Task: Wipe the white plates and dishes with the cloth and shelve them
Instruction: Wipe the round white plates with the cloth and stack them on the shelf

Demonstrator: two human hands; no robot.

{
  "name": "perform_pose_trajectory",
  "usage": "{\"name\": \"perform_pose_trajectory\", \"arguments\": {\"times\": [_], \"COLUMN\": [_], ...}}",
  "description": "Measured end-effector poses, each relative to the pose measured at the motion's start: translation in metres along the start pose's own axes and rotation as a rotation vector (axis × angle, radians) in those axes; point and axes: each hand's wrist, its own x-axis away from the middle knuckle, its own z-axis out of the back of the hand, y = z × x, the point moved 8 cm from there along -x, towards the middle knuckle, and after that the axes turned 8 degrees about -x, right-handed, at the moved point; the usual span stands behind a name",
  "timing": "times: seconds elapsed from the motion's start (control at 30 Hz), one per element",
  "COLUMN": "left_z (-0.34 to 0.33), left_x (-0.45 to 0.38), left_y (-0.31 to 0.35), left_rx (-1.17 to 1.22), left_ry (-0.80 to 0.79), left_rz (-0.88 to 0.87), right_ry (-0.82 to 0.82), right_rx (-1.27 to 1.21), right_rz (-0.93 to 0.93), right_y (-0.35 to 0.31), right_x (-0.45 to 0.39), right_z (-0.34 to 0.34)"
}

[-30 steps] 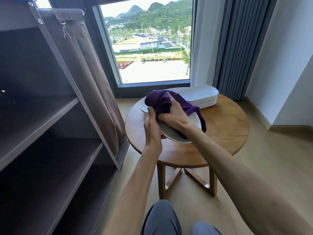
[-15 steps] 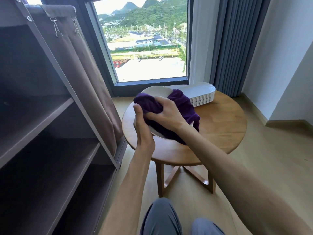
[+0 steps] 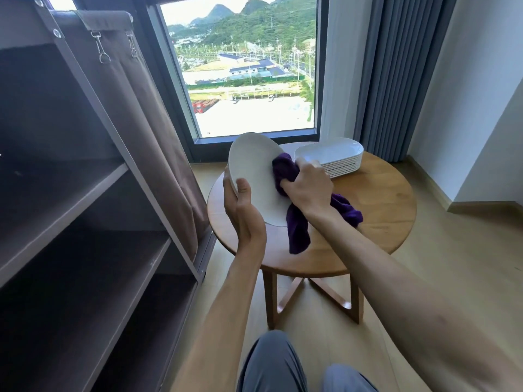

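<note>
A white oval plate [image 3: 254, 174] is held tilted up on its edge above the round wooden table [image 3: 379, 205]. My left hand [image 3: 240, 206] grips the plate's lower left rim, thumb on the face. My right hand [image 3: 307, 183] clutches a purple cloth [image 3: 295, 222] and presses it against the plate's right side; the cloth's tail hangs down over the table. A stack of several white oblong dishes [image 3: 331, 155] sits at the back of the table, just behind my right hand.
A dark brown shelf unit [image 3: 79, 210] with bare shelves stands at the left, its fabric cover [image 3: 147, 114] pulled aside. A window [image 3: 249, 69] and grey curtains [image 3: 396, 75] are behind the table. My knees [image 3: 271, 363] show at the bottom.
The plate has been tipped from nearly flat to steeply upright, baring its white face. The cloth, which covered most of the plate, is now bunched at the right rim.
</note>
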Motion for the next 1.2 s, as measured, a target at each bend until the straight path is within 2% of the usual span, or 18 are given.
{"name": "perform_pose_trajectory", "arguments": {"times": [0.07,0.17,0.27,0.33,0.43,0.6,0.7,0.8,0.93,1.07,1.13,1.2], "left_z": [0.0,-0.001,-0.003,-0.004,-0.006,-0.01,-0.009,-0.005,0.006,0.008,0.011,0.013], "left_x": [0.001,0.003,0.007,0.012,0.011,0.015,0.018,0.024,0.021,0.022,0.022,0.017], "left_y": [0.002,0.005,-0.006,-0.01,-0.009,0.0,0.006,0.009,0.019,0.022,0.024,0.025], "left_rx": [0.005,-0.005,0.017,0.025,0.013,0.113,0.16,0.135,0.048,0.063,0.084,0.075], "left_ry": [0.018,0.045,0.01,-0.037,-0.086,-0.135,-0.133,-0.09,-0.045,-0.001,0.052,0.086], "left_rz": [-0.011,-0.057,-0.004,0.052,0.07,0.059,0.029,0.027,-0.047,-0.046,-0.07,-0.077], "right_ry": [-0.084,-0.383,-0.658,-0.714,-0.623,-0.267,-0.087,-0.011,-0.022,-0.03,-0.204,-0.508], "right_rx": [-0.059,-0.273,-0.431,-0.472,-0.529,-0.606,-0.467,-0.27,0.048,0.147,0.174,0.079], "right_rz": [-0.061,-0.117,-0.014,0.102,0.235,0.31,0.282,0.187,0.222,0.181,0.098,0.012], "right_y": [0.006,0.0,-0.03,-0.048,-0.066,-0.078,-0.08,-0.067,-0.044,-0.034,-0.03,-0.028], "right_x": [0.01,0.029,0.043,0.043,0.039,0.024,0.006,-0.017,-0.026,-0.01,0.001,0.019], "right_z": [-0.004,-0.021,-0.023,-0.016,-0.008,0.005,0.01,0.012,0.015,0.016,0.007,-0.008]}}
